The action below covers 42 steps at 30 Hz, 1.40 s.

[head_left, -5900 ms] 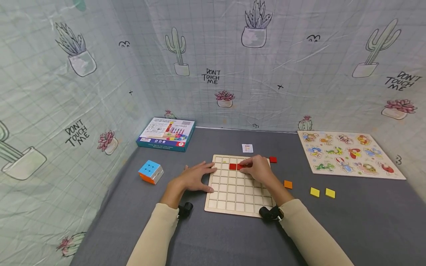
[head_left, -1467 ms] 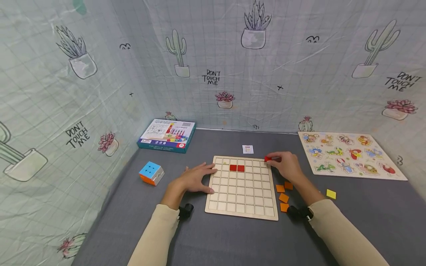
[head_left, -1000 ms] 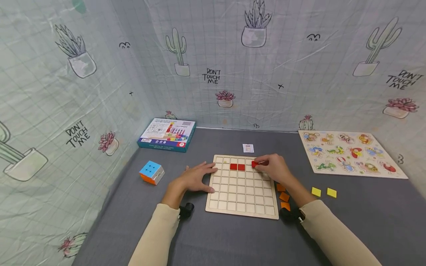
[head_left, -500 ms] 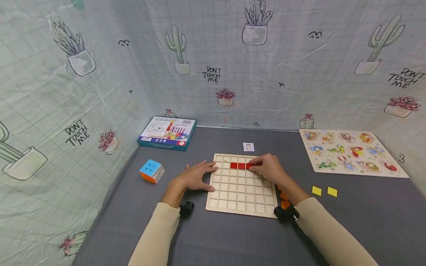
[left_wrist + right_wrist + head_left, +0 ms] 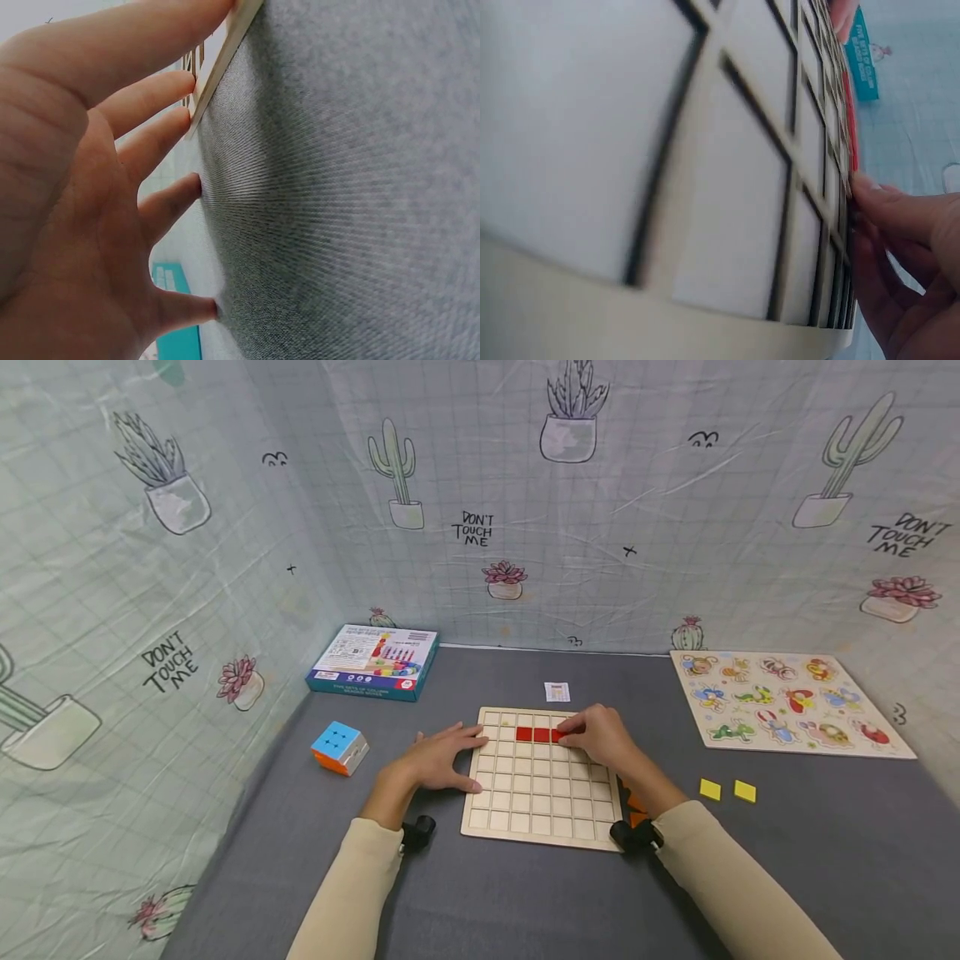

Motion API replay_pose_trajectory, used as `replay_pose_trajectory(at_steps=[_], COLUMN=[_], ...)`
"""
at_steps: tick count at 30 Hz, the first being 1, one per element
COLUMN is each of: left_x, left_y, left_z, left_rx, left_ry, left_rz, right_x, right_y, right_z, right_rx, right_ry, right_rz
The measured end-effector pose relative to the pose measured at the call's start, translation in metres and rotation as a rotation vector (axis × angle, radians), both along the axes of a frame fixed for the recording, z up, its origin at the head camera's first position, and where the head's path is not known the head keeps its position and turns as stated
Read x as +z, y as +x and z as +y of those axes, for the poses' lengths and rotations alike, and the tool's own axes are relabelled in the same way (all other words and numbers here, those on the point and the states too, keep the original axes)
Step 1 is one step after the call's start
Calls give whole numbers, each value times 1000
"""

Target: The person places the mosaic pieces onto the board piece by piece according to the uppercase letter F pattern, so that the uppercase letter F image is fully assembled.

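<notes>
A square wooden board with a grid of recessed cells lies on the table. Two red tiles sit side by side in its second row from the back. Directly right of them a third red tile is in line, pinched between the thumb and fingertips of my right hand; those fingers partly cover it. In the right wrist view, red edges show just beyond the fingertips. My left hand is spread at the board's left edge, with thumb and some fingertips touching it.
Orange tiles lie right of the board, partly behind my right forearm. Two yellow tiles are farther right. Around the back stand a puzzle cube, a box, a small printed card and an insect picture board.
My right hand has picked up the red tile beyond the board's back right corner and brought it left beside the other two. The left hand has stayed in place.
</notes>
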<state>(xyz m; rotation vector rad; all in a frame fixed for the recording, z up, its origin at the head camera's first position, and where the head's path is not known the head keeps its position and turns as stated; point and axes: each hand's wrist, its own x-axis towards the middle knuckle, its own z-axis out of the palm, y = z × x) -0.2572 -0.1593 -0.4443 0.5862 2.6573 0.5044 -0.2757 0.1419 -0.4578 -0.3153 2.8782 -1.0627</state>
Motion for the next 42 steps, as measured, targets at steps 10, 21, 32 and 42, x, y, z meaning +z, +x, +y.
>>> replay_pose_trajectory(at_steps=[10, 21, 32, 42], left_x=[-1, 0, -2, -1], left_y=[0, 0, -2, -1], left_z=[-1, -1, 1, 0], left_rx=[2, 3, 0, 3], left_ry=[7, 0, 2, 1], left_rz=[-4, -2, 4, 1], right_x=[-1, -3, 7, 19], right_y=[2, 0, 2, 17], right_z=[1, 2, 23, 63], right_rx=[0, 20, 139, 185], right_ry=[-10, 0, -37, 32], right_rz=[-7, 2, -45, -9])
